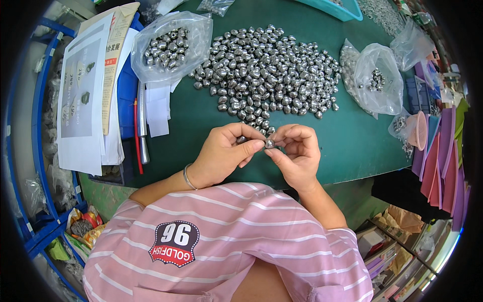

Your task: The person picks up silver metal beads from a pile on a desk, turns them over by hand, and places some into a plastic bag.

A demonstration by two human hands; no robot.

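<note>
Close to the near edge of the green table [352, 151], my two hands meet fingertip to fingertip. Between them sits a shiny silver metal bead [270, 144], rounded and about fingertip size. My left hand [221, 151], with a metal bangle at its wrist, pinches the bead from the left. From the other side the thumb and forefinger of my right hand [297, 151] press on it, the other fingers curled. Just beyond my fingers a large pile of similar metal beads [271, 70] spreads out, its narrow tail reaching my hands.
An open plastic bag [201, 45] with beads lies at the back left, beside papers [85, 100], a red pen [137, 136] and a metal-coloured rod [144, 146]. On the right are another bag [382, 95], a pinkish cup [416, 130] and coloured bins [445, 156]. A blue tray [347, 11] stands behind.
</note>
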